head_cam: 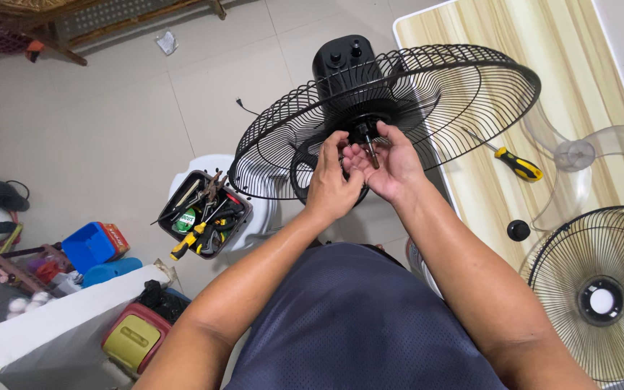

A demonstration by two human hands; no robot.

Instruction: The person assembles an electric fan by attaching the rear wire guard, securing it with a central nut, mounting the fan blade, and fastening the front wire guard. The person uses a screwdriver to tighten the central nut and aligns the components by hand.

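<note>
While both hands meet at the hub of the rear fan guard [399,101], the person leans over it, so the work sits close under the eyes. The left hand [331,180] curls its fingers against the dark ring at the guard's centre, pressed onto it rather than spread, which seems to steady the guard. The right hand [391,167] lies palm up just beside it, fingers loosely cupped around the motor shaft [368,144] that pokes through the hub; whether the fingertips truly pinch the shaft I cannot tell. Behind the grip, beyond the wires, sits the black motor housing [342,59] with two knobs on top. To the right of the hands, on the striped table [572,50], a yellow-handled screwdriver [518,165] lies within easy reach, and further right rests the clear fan blade [586,155]. Nearer the person on that side lie a small black cap [518,230] and the front guard [601,296], laid flat. Left of the grip and lower down, a tray of hand tools [204,214] stands on a white stool [258,217].
</note>
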